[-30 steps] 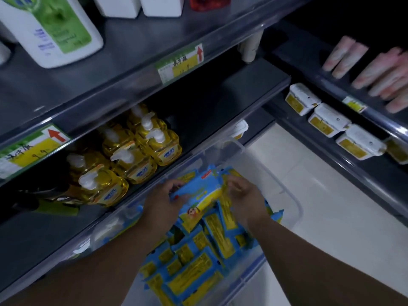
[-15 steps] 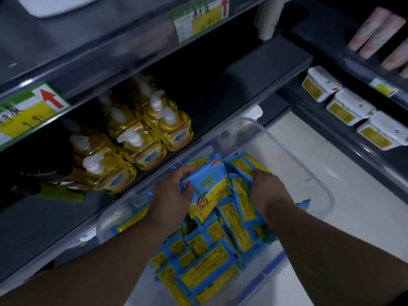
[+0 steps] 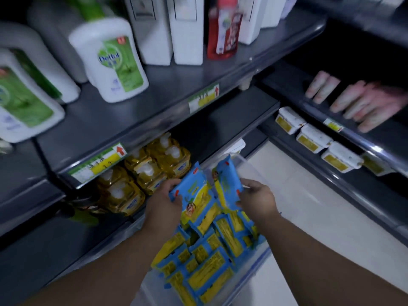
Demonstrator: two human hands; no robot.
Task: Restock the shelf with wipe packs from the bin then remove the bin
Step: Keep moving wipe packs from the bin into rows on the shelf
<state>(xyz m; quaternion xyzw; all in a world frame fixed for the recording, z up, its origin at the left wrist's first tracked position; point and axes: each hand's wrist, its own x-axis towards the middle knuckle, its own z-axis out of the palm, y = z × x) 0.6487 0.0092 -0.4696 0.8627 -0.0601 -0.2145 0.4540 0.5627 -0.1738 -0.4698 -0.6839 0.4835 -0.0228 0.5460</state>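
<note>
Left hand [image 3: 164,202] grips one wipe pack [image 3: 194,191], right hand [image 3: 257,199] a second wipe pack [image 3: 227,184] | we have raised both from the bin [image 3: 254,269] | shelf [image 3: 231,117] placement next, we judge.

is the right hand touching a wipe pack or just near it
Touching. The head view shows the right hand pinching the lower edge of a wipe pack, no gap.

Yellow pump bottles [image 3: 154,177] (Dettol [image 3: 110,60] above)
</note>
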